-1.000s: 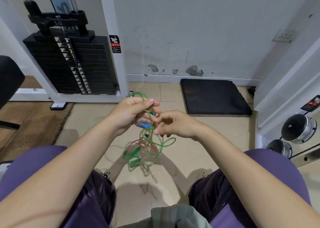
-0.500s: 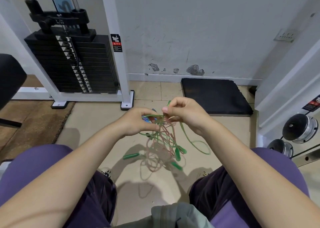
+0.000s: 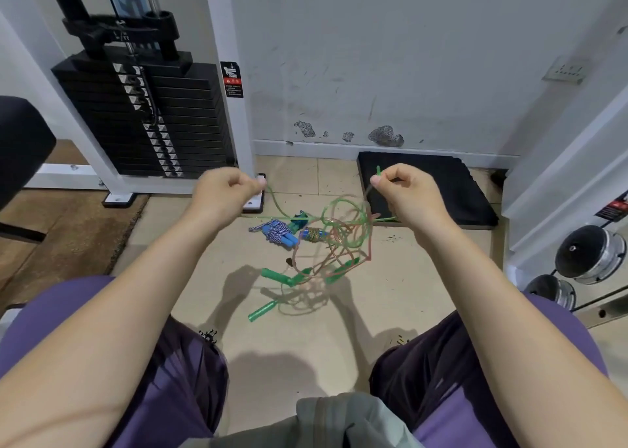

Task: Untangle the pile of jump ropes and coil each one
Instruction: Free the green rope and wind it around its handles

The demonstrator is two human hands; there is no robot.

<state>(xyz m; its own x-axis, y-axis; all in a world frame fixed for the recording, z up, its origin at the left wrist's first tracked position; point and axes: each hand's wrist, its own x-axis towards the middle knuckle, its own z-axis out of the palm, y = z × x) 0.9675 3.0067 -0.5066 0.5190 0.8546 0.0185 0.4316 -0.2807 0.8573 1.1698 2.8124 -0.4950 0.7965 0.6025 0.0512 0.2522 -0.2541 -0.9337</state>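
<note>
A tangle of thin green and pink jump ropes (image 3: 334,240) hangs in the air between my hands, above the tiled floor. My left hand (image 3: 224,192) pinches a green strand at the upper left. My right hand (image 3: 406,189) pinches another green strand, whose end sticks up above the fingers. Several green handles (image 3: 275,276) dangle low in the tangle. On the floor behind lie a coiled blue-and-white rope (image 3: 277,231), a small green bundle (image 3: 299,221) and a blue bundle (image 3: 312,234).
A black weight stack (image 3: 149,114) in a white frame stands at the left. A black foam mat (image 3: 438,185) lies against the wall on the right. Chrome dumbbells (image 3: 589,257) sit at the far right. My knees frame the floor below.
My hands were close together at the tangle; now they have pulled wide apart, stretching the green strand. The bundles on the floor have come into sight.
</note>
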